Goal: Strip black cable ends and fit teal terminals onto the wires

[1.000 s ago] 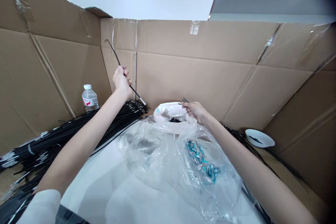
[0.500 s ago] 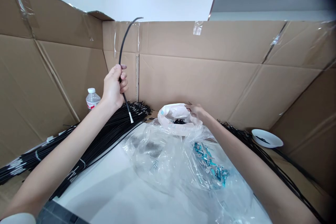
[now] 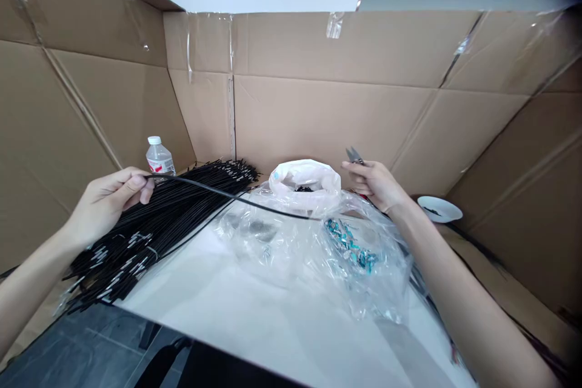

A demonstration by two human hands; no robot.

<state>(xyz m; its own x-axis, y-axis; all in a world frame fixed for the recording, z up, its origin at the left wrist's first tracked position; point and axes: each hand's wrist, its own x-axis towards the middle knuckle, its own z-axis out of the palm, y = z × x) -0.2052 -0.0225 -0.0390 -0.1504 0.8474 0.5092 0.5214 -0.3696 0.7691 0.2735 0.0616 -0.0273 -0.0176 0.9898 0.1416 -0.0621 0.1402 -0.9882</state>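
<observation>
My left hand (image 3: 109, 200) pinches one end of a single black cable (image 3: 227, 195) that stretches rightward, low over the table, to the clear plastic bag (image 3: 313, 242). Under that hand lies a big bundle of black cables (image 3: 159, 224) with silver tips. My right hand (image 3: 375, 185) holds small metal snips (image 3: 353, 156), blades pointing up, just right of a rolled-down white bag (image 3: 304, 182) with small dark pieces inside. The clear bag holds teal and silver parts (image 3: 350, 245).
A white table top (image 3: 254, 315) sits inside tall cardboard walls (image 3: 327, 115). A water bottle (image 3: 159, 159) stands at the back left. A white bowl (image 3: 439, 209) with dark bits rests at the right, near more black cables along the table's right edge.
My left hand has come down and left, swinging the cable from upright to lying across the table. My right hand has lifted off the white bag and moved right with the snips.
</observation>
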